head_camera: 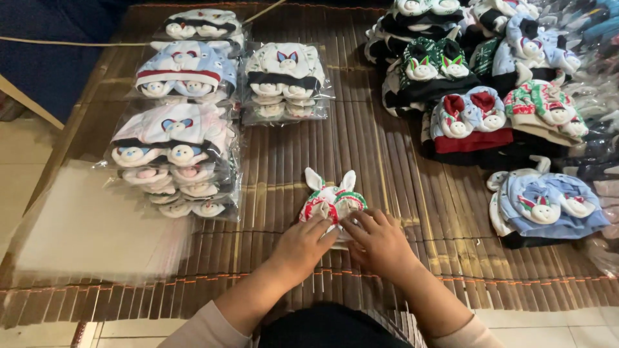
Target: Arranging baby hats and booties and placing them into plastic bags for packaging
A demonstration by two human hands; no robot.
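On a brown bamboo mat (387,167), seen from above, a person folds a small baby hat by hand. At far left lies a flat stack of clear plastic bags (97,225), partly over the mat's edge. Just right of it stands a pile of bagged hats (177,161) with bear faces, and behind that a second pile in blue and white (186,71); a third, smaller bagged pile (285,80) sits beside it toward the middle. At centre, near the front edge of the mat, rests the white hat (332,200) with two upright ears and red and green trim. The left hand (303,245) presses down on its near left side, fingers bent and closed onto the cloth. The right hand (380,241) meets it just beside, its fingers (354,222) curled narrow and pinching the hat's near right edge. Both pale sleeves reach in from the bottom of the picture. To the right, well apart from the hands, loose hats (471,116) in green, red, blue and black are heaped together, and a blue hat (548,206) lies nearest the right hand.
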